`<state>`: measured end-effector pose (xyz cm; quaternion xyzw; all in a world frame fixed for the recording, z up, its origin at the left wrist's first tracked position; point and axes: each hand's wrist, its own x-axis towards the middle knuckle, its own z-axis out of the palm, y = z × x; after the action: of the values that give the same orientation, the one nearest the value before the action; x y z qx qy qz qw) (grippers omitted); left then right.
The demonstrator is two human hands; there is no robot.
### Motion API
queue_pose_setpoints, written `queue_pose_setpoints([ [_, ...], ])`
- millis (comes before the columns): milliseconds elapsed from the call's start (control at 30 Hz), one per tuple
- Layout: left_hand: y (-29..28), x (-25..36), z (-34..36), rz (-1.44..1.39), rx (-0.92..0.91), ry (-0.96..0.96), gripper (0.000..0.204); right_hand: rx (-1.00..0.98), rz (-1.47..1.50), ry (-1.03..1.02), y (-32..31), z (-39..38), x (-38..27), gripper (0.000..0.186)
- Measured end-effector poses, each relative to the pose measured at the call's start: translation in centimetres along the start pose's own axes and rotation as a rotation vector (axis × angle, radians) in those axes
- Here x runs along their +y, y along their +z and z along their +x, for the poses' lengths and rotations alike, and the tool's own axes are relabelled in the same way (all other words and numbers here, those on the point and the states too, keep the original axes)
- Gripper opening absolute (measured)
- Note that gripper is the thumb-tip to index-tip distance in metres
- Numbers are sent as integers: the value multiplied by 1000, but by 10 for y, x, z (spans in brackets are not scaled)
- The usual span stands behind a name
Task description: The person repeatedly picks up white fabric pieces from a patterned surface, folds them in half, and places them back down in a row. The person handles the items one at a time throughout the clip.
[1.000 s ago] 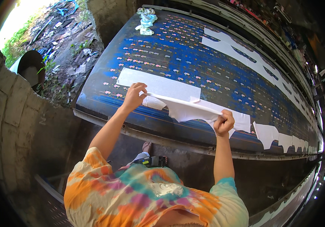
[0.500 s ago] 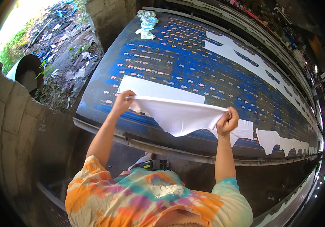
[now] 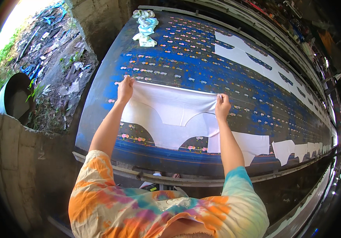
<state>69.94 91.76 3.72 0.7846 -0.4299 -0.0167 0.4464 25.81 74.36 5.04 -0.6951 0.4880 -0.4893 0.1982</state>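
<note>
Hands [image 3: 125, 89] [image 3: 223, 107] – 2, both pinching 1 wht. fabric pc. [image 3: 174, 101] – over 1 patterned tbl. [image 3: 99, 95]

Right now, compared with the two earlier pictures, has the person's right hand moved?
Yes. Judged against the near rail, the right hand has moved forward, away from that rail and farther over the table.

1. A crumpled pale green and white rag [image 3: 146, 28] lies at the top, left of centre.
2. Littered ground [image 3: 51, 51] with blue scraps spreads across the upper left.
3. Green grass [image 3: 0, 65] grows along the left edge.
4. A hollow round drum [image 3: 5, 95] sits mid-left.
5. A block wall [image 3: 10, 158] fills the lower left.
</note>
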Motion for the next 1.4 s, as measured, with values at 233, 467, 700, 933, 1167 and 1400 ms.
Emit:
queue_pose_setpoints([
  [233, 17, 5, 47, 264, -8, 103, 22, -45, -56, 21, 28, 36, 18, 20],
  [467, 27, 5, 69, 358, -55, 118, 23, -59, -116, 41, 36, 58, 18, 27],
  [700, 34, 5, 76, 406, -60, 82, 24, -49, -140, 69, 43, 64, 31, 32],
  [933, 38, 2, 77, 390, -36, 97, 22, -58, -168, 81, 47, 68, 36, 34],
  [1167, 43, -1, 81, 415, -70, 48, 26, -59, -215, 102, 49, 73, 36, 36],
  [1400, 48, 29, 69, 507, 34, 110, 17, -159, -353, 180, 53, 81, 37, 36],
])
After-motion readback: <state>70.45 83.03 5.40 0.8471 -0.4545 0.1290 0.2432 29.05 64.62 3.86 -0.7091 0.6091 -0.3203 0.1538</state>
